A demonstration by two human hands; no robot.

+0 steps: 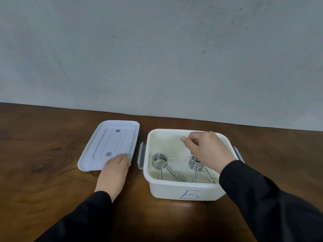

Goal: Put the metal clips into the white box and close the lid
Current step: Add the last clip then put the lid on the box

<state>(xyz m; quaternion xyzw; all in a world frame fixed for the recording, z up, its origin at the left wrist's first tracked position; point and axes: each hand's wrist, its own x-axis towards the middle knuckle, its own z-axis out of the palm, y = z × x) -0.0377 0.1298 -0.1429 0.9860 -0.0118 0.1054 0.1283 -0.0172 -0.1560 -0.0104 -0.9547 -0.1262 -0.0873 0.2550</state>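
The white box (167, 189), marked with a blue letter on its front wall, stands open on the table. Two metal clips lie inside it, coils away from me and handles toward the near wall: the left clip (160, 161) and the right clip (201, 170). My right hand (208, 149) hovers inside the box with its fingers curled down onto the right clip's coil; the fingers hide whether they grip it. The white lid (111, 142) lies flat to the left of the box. My left hand (113, 173) grips the lid's near right corner.
The dark wooden table (43, 172) ends at a grey wall (157, 58) just behind the box and lid. Grey latches hang on the box's left side (141, 155) and right side (238, 153). Black sleeves cover both forearms.
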